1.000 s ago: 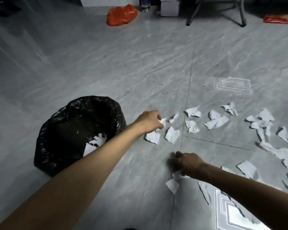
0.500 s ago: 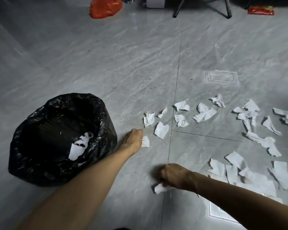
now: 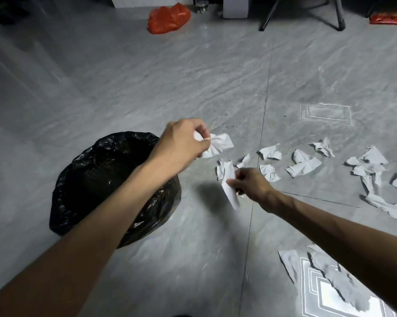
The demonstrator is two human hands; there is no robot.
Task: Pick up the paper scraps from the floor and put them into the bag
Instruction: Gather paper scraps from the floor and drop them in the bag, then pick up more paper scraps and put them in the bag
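Observation:
An open black bag (image 3: 94, 177) sits on the grey floor at the left. My left hand (image 3: 181, 143) is raised beside the bag's right rim, shut on a crumpled white paper scrap (image 3: 218, 145). My right hand (image 3: 252, 184) is lower and to the right, above the floor, pinching a long white paper scrap (image 3: 230, 191) that hangs down. Several more white paper scraps (image 3: 302, 165) lie spread on the floor to the right, and others (image 3: 291, 261) lie near my right forearm.
An orange plastic bag (image 3: 169, 18), a bottle (image 3: 201, 4) and a white box (image 3: 235, 8) stand at the far edge. Black chair legs (image 3: 302, 14) and a red packet (image 3: 389, 18) are at the far right. Bare floor lies ahead of the bag.
Both hands have lifted off the floor, each with a scrap. The left hand rose toward the bag's rim; the right hand moved up and away from me.

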